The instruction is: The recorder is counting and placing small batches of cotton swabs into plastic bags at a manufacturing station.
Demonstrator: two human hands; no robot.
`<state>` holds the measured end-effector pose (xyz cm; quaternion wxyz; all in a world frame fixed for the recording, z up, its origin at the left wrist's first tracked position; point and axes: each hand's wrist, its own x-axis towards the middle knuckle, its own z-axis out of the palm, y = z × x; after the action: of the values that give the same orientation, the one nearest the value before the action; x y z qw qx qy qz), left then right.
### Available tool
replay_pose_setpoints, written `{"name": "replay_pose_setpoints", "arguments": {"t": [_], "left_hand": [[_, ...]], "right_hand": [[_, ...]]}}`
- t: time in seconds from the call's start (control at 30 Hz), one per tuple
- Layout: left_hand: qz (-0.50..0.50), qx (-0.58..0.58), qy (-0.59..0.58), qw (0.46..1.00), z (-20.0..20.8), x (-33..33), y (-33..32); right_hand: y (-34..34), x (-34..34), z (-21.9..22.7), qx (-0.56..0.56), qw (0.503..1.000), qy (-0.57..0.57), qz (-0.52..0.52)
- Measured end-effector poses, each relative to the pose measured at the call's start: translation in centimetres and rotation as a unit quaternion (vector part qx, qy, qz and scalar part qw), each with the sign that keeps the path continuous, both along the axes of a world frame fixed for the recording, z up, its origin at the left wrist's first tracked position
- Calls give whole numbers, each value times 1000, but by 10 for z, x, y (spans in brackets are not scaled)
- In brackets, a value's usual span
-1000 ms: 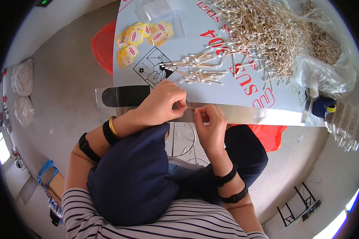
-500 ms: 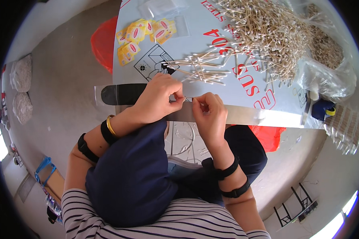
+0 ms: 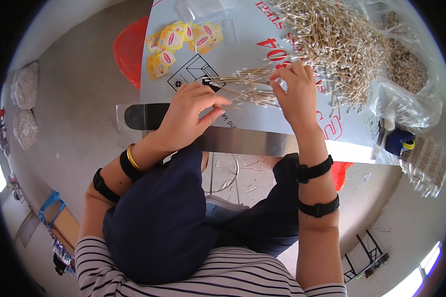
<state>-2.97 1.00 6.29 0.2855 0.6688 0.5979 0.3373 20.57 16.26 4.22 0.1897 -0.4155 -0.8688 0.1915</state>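
My left hand is above the near edge of the table, thumb and forefinger closed on a thin cotton swab that points right. My right hand reaches over the table at the right end of a loose group of cotton swabs. Its fingers are curved, with a gap between thumb and forefinger; whether they touch a swab I cannot tell. Beyond it, a large heap of cotton swabs covers the far right of the table.
Yellow printed packets lie at the far left of the table, beside clear plastic bags. A dark strip in clear plastic juts over the left edge. At right are a clear bag of swabs and a yellow-and-blue roll.
My right hand has moved away from my left, forward and right to the loose swabs, and its fingers have opened. My left hand stays near its place, still pinching a swab.
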Motion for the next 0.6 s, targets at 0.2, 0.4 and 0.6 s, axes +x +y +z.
{"name": "replay_pose_setpoints", "arguments": {"t": [0.2,0.4,0.6], "left_hand": [[-20,-15,-15,1000,-2,-1,0],[-39,-23,-54,997,-2,1,-1],[-45,-12,-58,997,2,4,1]], "right_hand": [[7,-1,2,29,994,-78,66],[-3,23,31,-133,987,-71,-46],[-26,45,43,-449,872,156,-115]]}}
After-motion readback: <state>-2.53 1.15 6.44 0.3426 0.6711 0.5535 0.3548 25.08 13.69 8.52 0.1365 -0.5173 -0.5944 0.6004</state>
